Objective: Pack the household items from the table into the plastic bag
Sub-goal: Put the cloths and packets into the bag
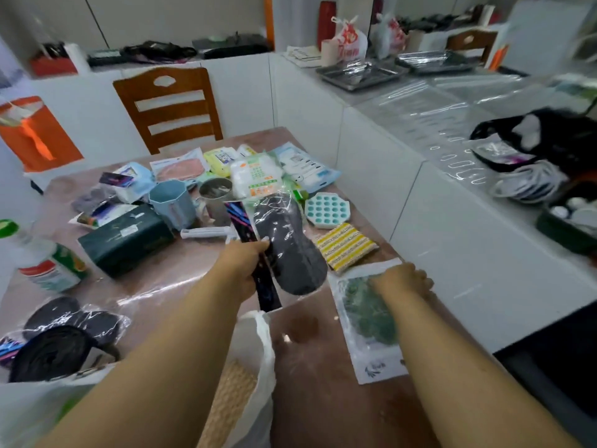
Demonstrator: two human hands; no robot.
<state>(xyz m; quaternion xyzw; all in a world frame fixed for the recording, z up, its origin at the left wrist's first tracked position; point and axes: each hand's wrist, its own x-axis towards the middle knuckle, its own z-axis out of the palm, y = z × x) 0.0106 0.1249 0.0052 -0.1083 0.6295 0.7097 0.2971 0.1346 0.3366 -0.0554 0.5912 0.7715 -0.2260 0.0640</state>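
Observation:
My left hand [244, 266] grips a clear packet of dark insoles [290, 244] with a black patterned card, lifted a little above the table. My right hand [405, 279] rests on the top of a flat white packet with a green item [368, 321] lying on the table's right side. The white plastic bag [258, 347] stands open at the near edge under my left forearm, with a beige woven item [231, 402] inside it. Many more household items crowd the far half of the table.
On the table [310, 376] lie a yellow striped sponge [345, 245], a teal holed tray [327, 210], a blue cup [172, 203], a metal cup [215, 197], a dark green box [126, 239], a bottle [45, 263] and black bag rolls [51, 350]. A wooden chair [169, 108] stands behind, a white counter [468, 202] to the right.

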